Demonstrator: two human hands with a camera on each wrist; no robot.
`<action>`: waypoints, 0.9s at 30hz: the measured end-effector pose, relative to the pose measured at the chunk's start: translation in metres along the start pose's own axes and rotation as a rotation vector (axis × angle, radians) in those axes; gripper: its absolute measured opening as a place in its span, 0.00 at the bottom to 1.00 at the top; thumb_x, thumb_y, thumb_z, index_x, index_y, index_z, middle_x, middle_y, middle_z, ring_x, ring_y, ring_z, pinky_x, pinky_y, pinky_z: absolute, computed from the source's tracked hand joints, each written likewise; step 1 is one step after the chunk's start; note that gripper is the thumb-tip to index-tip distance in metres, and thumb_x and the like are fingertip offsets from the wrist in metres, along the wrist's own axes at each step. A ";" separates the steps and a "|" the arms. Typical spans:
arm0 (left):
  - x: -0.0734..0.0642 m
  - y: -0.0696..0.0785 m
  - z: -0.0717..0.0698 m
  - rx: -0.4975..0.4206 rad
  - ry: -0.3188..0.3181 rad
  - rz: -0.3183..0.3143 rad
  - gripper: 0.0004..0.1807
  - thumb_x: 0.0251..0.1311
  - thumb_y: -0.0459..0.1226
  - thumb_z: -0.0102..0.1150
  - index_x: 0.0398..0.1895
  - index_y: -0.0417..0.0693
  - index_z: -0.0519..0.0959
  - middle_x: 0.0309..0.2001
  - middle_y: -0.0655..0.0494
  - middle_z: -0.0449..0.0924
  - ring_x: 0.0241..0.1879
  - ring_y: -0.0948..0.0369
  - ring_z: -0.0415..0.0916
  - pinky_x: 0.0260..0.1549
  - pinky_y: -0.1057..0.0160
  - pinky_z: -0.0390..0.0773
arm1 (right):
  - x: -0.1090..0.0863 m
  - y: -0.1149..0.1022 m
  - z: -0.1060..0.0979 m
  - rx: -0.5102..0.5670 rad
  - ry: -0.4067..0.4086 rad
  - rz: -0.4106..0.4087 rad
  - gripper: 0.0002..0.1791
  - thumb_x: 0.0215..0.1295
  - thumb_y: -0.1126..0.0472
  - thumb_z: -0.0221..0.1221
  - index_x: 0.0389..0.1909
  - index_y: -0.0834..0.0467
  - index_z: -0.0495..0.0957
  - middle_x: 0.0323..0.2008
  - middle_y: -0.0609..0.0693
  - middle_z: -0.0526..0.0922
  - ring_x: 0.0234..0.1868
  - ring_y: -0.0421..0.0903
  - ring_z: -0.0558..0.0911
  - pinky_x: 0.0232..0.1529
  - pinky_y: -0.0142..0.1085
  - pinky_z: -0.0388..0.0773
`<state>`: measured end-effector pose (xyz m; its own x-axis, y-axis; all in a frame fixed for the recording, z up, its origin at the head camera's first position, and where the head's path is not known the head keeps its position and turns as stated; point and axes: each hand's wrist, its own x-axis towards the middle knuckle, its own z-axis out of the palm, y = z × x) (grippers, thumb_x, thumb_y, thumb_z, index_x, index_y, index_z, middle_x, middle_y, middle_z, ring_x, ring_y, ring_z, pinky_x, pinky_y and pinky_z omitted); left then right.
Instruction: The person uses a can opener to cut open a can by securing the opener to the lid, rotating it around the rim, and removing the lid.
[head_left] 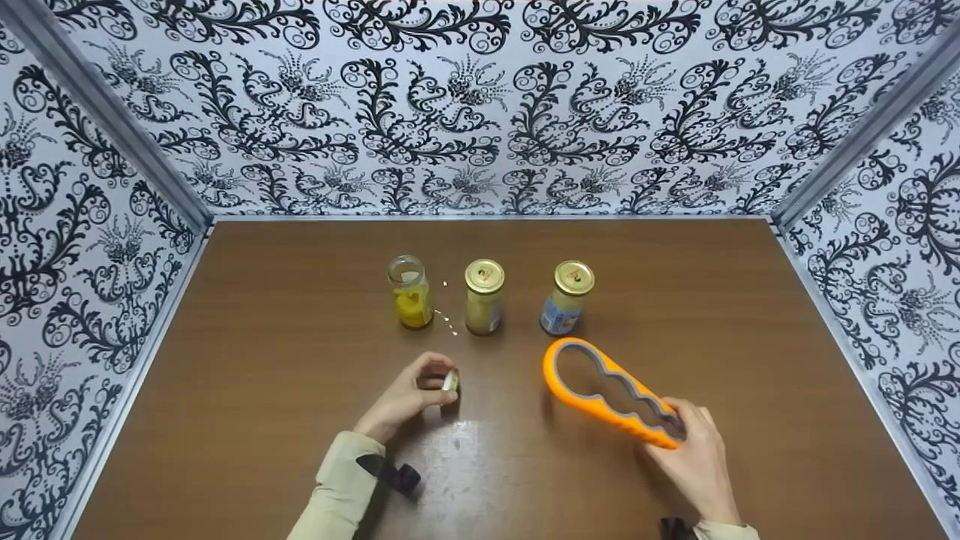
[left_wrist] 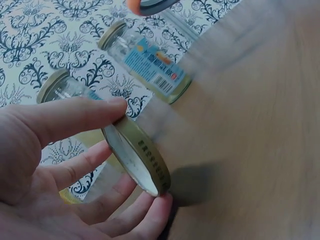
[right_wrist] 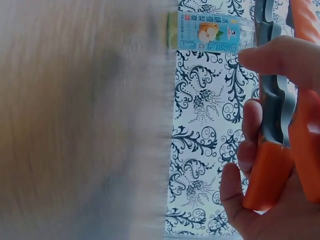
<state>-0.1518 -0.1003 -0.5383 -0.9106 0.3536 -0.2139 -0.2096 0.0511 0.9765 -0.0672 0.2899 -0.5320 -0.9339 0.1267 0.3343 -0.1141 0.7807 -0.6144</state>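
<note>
My left hand [head_left: 406, 396] pinches a gold metal jar lid [left_wrist: 142, 155] between thumb and fingers, its white inside turned toward the palm in the left wrist view. In my right hand [head_left: 696, 448] is an orange jar opener [head_left: 600, 405] with a grey wavy inner edge, held by one end. An uncapped glass jar [head_left: 411, 296] with yellow contents stands at the left of a row. Beside it come a middle jar [head_left: 484, 307] and a right jar [head_left: 564, 307], both with gold lids on. A blue label [left_wrist: 157, 67] with fruit shows on the right jar.
Small pale drops [head_left: 448, 322] lie on the brown table [head_left: 285, 360] between the left and middle jars. Patterned black-and-white walls [head_left: 465, 135] enclose the table at the back and both sides.
</note>
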 end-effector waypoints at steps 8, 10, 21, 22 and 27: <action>0.000 0.005 -0.010 0.091 0.084 0.019 0.25 0.49 0.24 0.65 0.53 0.33 0.70 0.51 0.40 0.74 0.52 0.45 0.70 0.52 0.53 0.68 | -0.002 -0.004 0.003 0.014 -0.027 0.033 0.30 0.32 0.75 0.73 0.44 0.63 0.79 0.37 0.54 0.79 0.39 0.48 0.75 0.38 0.44 0.74; 0.001 0.008 -0.012 0.117 0.104 0.025 0.25 0.48 0.23 0.65 0.52 0.33 0.71 0.51 0.40 0.74 0.51 0.44 0.70 0.51 0.52 0.68 | -0.003 -0.004 0.003 0.015 -0.027 0.036 0.30 0.32 0.75 0.73 0.43 0.63 0.79 0.37 0.54 0.79 0.39 0.49 0.75 0.38 0.44 0.74; 0.009 0.014 -0.017 0.569 0.209 0.136 0.24 0.40 0.24 0.71 0.43 0.40 0.75 0.45 0.44 0.77 0.46 0.44 0.72 0.47 0.46 0.69 | -0.001 -0.004 0.003 0.008 -0.008 0.010 0.30 0.29 0.74 0.74 0.42 0.64 0.79 0.34 0.53 0.78 0.36 0.48 0.74 0.36 0.44 0.72; 0.010 0.013 -0.018 0.628 0.226 0.136 0.24 0.39 0.25 0.72 0.43 0.41 0.75 0.44 0.44 0.76 0.46 0.44 0.71 0.47 0.46 0.69 | -0.001 -0.003 0.003 0.007 -0.005 0.007 0.30 0.29 0.75 0.74 0.42 0.64 0.79 0.34 0.53 0.78 0.36 0.48 0.74 0.36 0.44 0.72; 0.013 0.011 -0.021 0.788 0.271 0.097 0.25 0.38 0.26 0.73 0.43 0.42 0.76 0.44 0.41 0.73 0.47 0.41 0.67 0.46 0.44 0.68 | -0.002 -0.002 0.004 0.007 0.001 0.000 0.29 0.29 0.75 0.73 0.42 0.63 0.79 0.34 0.52 0.79 0.36 0.47 0.73 0.36 0.40 0.71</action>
<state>-0.1736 -0.1142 -0.5305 -0.9870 0.1582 -0.0289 0.0925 0.7056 0.7025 -0.0662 0.2854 -0.5339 -0.9336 0.1271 0.3350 -0.1165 0.7765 -0.6192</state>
